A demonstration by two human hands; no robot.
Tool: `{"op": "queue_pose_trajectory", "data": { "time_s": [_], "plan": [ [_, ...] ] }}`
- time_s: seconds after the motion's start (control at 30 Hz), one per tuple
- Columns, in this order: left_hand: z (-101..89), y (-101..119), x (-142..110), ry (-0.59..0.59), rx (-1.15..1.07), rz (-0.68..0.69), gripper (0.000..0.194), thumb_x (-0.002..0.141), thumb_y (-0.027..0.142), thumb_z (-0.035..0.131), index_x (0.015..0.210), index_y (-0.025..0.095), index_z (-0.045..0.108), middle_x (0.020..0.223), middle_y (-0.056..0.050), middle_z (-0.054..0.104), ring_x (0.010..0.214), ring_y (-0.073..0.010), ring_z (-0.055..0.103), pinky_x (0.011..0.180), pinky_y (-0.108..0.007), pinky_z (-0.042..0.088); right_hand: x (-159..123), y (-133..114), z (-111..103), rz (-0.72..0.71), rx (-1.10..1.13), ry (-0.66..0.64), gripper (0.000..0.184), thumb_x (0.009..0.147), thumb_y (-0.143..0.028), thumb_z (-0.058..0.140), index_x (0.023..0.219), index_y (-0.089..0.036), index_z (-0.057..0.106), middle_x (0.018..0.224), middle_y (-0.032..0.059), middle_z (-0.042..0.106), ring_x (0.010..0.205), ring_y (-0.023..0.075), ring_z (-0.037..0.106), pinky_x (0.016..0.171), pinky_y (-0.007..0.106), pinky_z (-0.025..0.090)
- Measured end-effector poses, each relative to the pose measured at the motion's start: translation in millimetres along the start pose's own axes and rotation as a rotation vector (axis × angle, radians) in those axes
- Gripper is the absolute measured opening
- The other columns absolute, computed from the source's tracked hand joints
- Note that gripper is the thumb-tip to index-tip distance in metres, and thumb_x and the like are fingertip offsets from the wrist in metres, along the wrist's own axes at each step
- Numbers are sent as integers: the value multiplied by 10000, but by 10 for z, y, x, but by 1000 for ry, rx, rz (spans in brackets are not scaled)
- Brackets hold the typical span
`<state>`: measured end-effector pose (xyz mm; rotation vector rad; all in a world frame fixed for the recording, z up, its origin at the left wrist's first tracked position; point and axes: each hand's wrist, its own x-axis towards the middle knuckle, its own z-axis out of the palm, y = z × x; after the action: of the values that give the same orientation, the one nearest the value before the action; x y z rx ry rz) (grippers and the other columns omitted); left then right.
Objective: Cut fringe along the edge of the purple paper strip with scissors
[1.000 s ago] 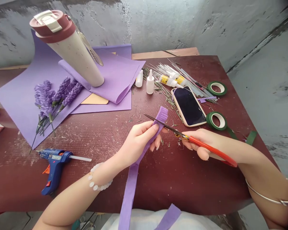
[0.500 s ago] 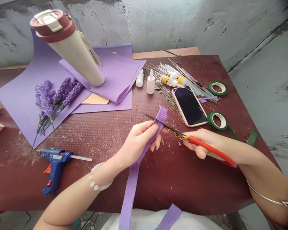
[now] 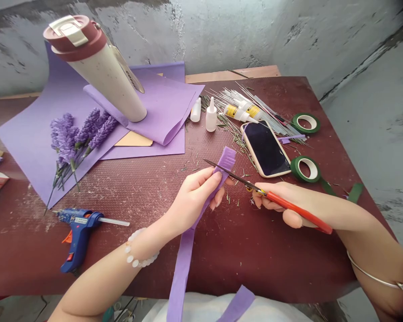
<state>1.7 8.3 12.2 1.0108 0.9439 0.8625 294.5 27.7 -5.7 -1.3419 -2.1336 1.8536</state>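
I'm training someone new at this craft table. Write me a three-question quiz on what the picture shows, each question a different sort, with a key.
1. What does the right hand hold?
A) a glue gun
B) a pair of scissors
C) a roll of tape

2. True or false: the phone lies with its dark screen facing up.

3. Fill in the missing word: the left hand pinches a purple ____ with a fringed end.

Key: 1 B; 2 true; 3 strip.

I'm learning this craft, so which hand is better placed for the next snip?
Probably the right hand: it grips the red-handled scissors, their blades across the purple strip, which the left hand holds.
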Motion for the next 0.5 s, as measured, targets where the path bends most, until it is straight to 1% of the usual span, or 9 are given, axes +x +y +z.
{"op": "queue_pose_trajectory", "data": {
  "time_s": [0.07, 0.1, 0.17, 0.23, 0.3, 0.37, 0.43, 0.5],
  "plan": [
    [-8, 5, -3, 45, 18, 38, 400, 1050, 555, 758, 881, 195, 716, 616, 46, 564, 529, -119, 472, 568, -277, 406, -22, -8, 2, 6, -45, 58, 365, 818, -568, 865, 1035, -324, 701, 897, -6, 743, 749, 278, 634, 631, 367, 478],
    [-13, 9, -3, 71, 22, 56, 380, 1060, 533, 744, 883, 199, 707, 619, 50, 559, 530, -117, 467, 565, -274, 402, -31, -25, 7, 10, -55, 74, 352, 815, -538, 868, 1035, -323, 696, 910, -9, 745, 752, 275, 638, 646, 368, 489],
    [-19, 15, -1, 116, 28, 84, 344, 1067, 489, 736, 879, 205, 686, 631, 53, 560, 534, -113, 467, 563, -269, 394, -44, -81, 21, 35, -47, 75, 320, 839, -504, 849, 1016, -315, 661, 895, -24, 704, 733, 254, 602, 668, 368, 485],
    [-21, 18, 2, 145, 47, 97, 317, 1060, 468, 743, 890, 208, 683, 641, 54, 565, 541, -113, 470, 566, -269, 392, -46, -158, 37, 75, -47, 71, 319, 878, -517, 824, 984, -308, 608, 857, -40, 641, 722, 239, 550, 693, 375, 473],
    [-19, 15, 4, 163, 86, 110, 292, 1054, 459, 750, 911, 211, 692, 641, 55, 569, 549, -120, 474, 574, -274, 394, -36, -240, 50, 103, -78, 76, 377, 865, -550, 842, 962, -307, 569, 856, -42, 620, 751, 246, 542, 712, 383, 466],
    [-16, 8, 4, 176, 144, 122, 283, 1050, 427, 749, 873, 220, 670, 629, 52, 569, 562, -127, 481, 589, -281, 400, -19, -318, 60, 129, -125, 89, 455, 804, -580, 892, 947, -308, 556, 865, -36, 628, 776, 261, 557, 702, 384, 457],
    [-13, -1, 6, 185, 193, 121, 294, 1033, 367, 750, 807, 232, 617, 614, 49, 567, 568, -129, 486, 594, -285, 399, 0, -385, 69, 169, -180, 126, 516, 746, -612, 927, 928, -311, 549, 833, -38, 613, 762, 265, 555, 666, 374, 432],
    [-9, -7, 10, 185, 219, 103, 290, 1006, 329, 749, 782, 240, 589, 605, 50, 562, 563, -129, 485, 587, -288, 396, 14, -436, 77, 201, -229, 165, 553, 716, -630, 948, 906, -315, 535, 777, -50, 586, 726, 257, 543, 639, 364, 413]
  ]
}}
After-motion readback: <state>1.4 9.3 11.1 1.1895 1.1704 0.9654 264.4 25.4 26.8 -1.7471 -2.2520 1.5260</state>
